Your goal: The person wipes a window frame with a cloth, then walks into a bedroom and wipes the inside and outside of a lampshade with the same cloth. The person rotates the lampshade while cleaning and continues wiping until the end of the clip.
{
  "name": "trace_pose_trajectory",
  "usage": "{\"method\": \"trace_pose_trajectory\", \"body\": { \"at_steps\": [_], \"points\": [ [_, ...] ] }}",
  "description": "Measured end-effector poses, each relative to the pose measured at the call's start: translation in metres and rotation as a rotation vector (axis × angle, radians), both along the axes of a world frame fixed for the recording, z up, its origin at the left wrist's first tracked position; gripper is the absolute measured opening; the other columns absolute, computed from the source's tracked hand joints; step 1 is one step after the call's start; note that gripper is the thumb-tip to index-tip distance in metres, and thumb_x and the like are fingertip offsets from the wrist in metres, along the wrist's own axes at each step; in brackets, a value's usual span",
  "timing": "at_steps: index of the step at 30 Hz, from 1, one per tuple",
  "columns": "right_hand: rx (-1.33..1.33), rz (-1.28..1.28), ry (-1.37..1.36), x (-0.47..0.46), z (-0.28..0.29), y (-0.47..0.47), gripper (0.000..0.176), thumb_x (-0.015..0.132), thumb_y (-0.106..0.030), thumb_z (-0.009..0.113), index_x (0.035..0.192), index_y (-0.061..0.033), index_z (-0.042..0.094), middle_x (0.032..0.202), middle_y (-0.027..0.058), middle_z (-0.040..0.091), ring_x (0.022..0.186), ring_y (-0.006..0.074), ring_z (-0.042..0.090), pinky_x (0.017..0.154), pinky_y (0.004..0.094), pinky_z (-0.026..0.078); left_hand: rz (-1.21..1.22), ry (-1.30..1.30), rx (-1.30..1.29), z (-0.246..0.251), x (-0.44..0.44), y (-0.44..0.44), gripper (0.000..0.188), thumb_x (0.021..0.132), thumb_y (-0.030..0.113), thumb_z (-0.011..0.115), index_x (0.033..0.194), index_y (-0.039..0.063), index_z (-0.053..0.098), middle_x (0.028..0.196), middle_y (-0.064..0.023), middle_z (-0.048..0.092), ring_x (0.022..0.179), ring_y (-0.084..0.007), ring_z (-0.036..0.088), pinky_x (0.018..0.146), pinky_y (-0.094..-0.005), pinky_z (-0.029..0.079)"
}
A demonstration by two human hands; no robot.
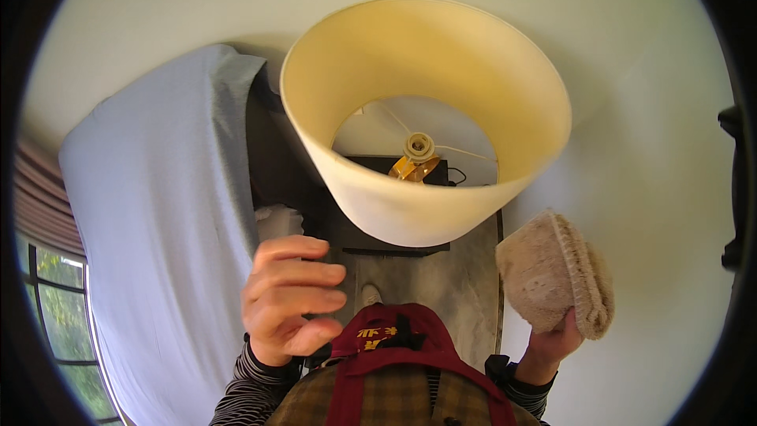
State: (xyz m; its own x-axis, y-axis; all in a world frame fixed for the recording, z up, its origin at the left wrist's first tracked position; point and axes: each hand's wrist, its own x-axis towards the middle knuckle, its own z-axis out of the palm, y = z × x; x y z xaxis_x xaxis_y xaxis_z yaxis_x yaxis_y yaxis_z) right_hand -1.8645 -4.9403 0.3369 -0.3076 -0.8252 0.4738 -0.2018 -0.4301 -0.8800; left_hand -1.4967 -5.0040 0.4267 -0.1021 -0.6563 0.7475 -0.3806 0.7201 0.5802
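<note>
A large cream drum lampshade (414, 213) stands before me, open at the top. Down inside it show a pale bulb socket (419, 146) without a bulb and part of a gold-coloured lamp base (414, 168). My left hand (295, 302) is raised in front of the shade at its lower left, fingers apart and slightly bent, holding nothing. On the other side, my right hand (553, 343) grips a folded, fluffy beige cloth (547, 275), just right of and below the shade. The fingers behind the cloth are hidden.
A dark table (396, 251) lies beneath the lamp, with a black cable (458, 176) at its right. To the left, a light blue-grey sheet (159, 189) covers a large piece of furniture. A window (65, 313) and a striped curtain (47, 201) are at the far left; a wall is on the right.
</note>
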Motion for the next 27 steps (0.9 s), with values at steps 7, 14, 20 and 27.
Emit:
{"method": "trace_pose_trajectory", "body": {
  "at_steps": [7,14,20,27],
  "points": [
    [-0.026,-0.626,0.155,0.027,0.000,-0.036,0.047,0.111,-0.020,0.046,0.152,0.0013,0.040,0.157,0.0150,0.042,0.143,0.0273,0.043,0.117,0.0450,0.042,0.135,0.093,-0.207,-0.037,0.018,-0.057,0.039,0.095,0.053,0.070,0.099,0.014,0.069,0.133,-0.0147,0.064,0.133,-0.0445,0.050,0.107,-0.0550,0.043],
    [-0.143,-0.840,0.520,0.011,0.011,-0.096,0.051,0.099,-0.007,0.067,0.144,0.0086,0.049,0.152,0.0210,0.047,0.136,0.0333,0.050,0.113,0.0453,0.045,0.292,0.088,-0.150,-0.043,0.012,-0.079,0.043,0.097,0.054,0.067,0.113,0.014,0.066,0.147,-0.0168,0.055,0.148,-0.0476,0.035,0.119,-0.0614,0.032],
    [-0.135,-0.860,0.936,0.002,0.001,-0.118,0.056,0.088,0.002,0.079,0.137,0.0133,0.056,0.145,0.0271,0.053,0.128,0.0393,0.056,0.110,0.0458,0.047,0.328,-0.039,-0.157,-0.039,0.009,-0.079,0.049,0.093,0.059,0.070,0.114,0.015,0.069,0.145,-0.0159,0.056,0.149,-0.0482,0.033,0.120,-0.0618,0.029],
    [-0.193,-0.507,-0.178,0.001,-0.008,-0.127,0.051,0.094,-0.002,0.072,0.140,0.0117,0.053,0.143,0.0239,0.055,0.129,0.0357,0.057,0.111,0.0447,0.046,0.333,-0.307,-0.075,-0.009,-0.002,-0.071,0.050,0.087,0.062,0.071,0.103,0.015,0.077,0.127,-0.0077,0.070,0.142,-0.0445,0.045,0.121,-0.0610,0.028]
  ]
}}
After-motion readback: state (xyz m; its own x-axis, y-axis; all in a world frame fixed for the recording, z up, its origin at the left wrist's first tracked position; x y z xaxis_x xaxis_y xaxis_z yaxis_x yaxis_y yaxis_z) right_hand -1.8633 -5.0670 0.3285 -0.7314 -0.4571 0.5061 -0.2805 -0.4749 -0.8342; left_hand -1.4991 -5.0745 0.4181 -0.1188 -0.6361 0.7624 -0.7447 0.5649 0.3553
